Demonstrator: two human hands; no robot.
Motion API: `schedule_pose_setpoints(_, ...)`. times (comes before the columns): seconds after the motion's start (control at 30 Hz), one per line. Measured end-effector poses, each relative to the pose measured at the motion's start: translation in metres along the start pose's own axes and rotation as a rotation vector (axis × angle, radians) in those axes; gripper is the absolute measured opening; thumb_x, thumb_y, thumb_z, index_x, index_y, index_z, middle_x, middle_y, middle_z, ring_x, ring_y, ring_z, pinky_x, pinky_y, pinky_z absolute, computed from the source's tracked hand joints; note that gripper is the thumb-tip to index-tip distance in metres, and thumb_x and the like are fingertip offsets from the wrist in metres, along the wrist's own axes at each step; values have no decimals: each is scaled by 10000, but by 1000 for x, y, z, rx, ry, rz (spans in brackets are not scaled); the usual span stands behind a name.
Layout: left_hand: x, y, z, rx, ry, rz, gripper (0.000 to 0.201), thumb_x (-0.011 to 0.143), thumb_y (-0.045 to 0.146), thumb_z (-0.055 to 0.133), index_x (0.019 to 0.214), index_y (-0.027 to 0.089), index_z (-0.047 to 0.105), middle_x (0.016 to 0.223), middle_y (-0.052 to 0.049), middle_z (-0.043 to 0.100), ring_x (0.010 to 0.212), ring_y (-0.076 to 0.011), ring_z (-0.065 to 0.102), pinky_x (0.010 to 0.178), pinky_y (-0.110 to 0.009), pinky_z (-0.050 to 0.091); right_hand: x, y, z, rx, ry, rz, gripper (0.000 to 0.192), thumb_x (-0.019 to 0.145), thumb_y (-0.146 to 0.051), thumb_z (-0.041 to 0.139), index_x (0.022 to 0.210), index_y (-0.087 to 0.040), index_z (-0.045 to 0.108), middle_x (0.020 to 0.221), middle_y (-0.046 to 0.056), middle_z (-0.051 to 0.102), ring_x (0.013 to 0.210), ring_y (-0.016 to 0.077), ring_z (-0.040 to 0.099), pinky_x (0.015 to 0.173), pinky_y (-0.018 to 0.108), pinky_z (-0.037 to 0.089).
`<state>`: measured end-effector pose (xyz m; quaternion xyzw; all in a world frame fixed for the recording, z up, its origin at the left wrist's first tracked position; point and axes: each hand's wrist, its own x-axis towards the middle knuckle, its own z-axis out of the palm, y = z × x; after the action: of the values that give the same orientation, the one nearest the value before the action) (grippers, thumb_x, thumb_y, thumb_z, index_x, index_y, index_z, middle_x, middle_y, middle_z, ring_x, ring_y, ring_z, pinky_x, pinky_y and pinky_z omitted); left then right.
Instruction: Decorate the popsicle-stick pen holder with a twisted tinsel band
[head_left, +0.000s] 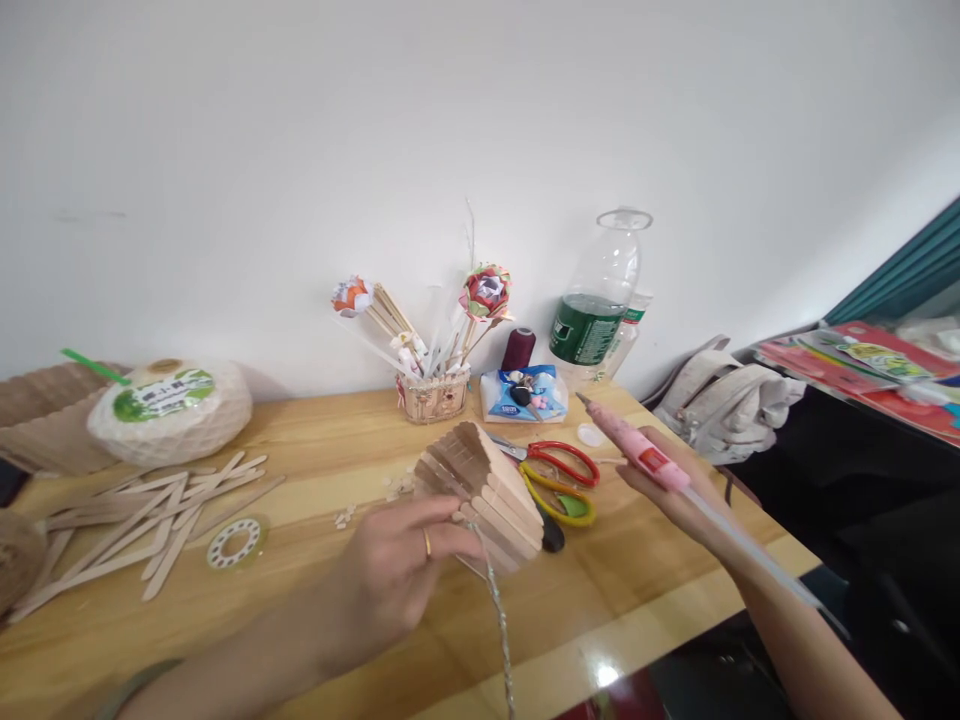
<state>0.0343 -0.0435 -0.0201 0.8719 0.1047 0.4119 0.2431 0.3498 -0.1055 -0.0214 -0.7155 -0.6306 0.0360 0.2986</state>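
Hands: I'm counting two, my left hand point(394, 570) and right hand point(675, 490).
Glue gun point(637, 450): one, I'm gripping it.
Stick baskets: one point(480, 495) I'm holding.
Scissors: two pairs, red point(559, 462) and yellow point(559, 500), lying between my hands.
Bottles point(600, 300): one, standing beyond my right grip.

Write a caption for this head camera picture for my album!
Left hand holds a stick box; right hand holds a pink glue gun.

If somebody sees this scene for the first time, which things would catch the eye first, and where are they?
In the middle of the wooden table, the left hand holds a small structure of craft sticks, with a silvery cord hanging from it. To the right, the right hand holds a pink glue gun pointing up and away. At the back by the wall stand paper flowers in a basket and a large clear bottle.
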Motion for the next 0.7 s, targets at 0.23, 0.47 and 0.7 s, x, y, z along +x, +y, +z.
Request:
schedule_pose_setpoints(0.23, -4, -1, -8, -117, 7, -436, 154, 840, 146, 443, 963, 236, 429, 819, 0, 635, 782, -138, 632, 680, -235, 497, 9, 61, 12, -213, -50, -20, 198, 702, -326, 500, 822, -169, 489, 798, 107, 570, 725, 241, 535, 643, 345, 425)
schedule_pose_setpoints(0.47, 3, -2, -20, -225, 81, -400, 204, 829, 120, 447, 985, 249, 429, 917, -2, 624, 885, -142, 640, 746, -248, 518, 17, 76, 17, -306, -154, -27, 257, 673, -327, 545, 855, -146, 556, 889, 150, 598, 821, 280, 547, 725, 368, 408)
schedule_pose_setpoints(0.7, 8, 0, -28, -217, 126, -385, 208, 806, 103, 458, 958, 241, 427, 881, 3, 629, 857, -136, 649, 720, -245, 527, 13, 73, 9, -307, -173, 39, 436, 675, -341, 539, 1066, -152, 500, 994, 156, 618, 956, 311, 560, 848, 427, 388)
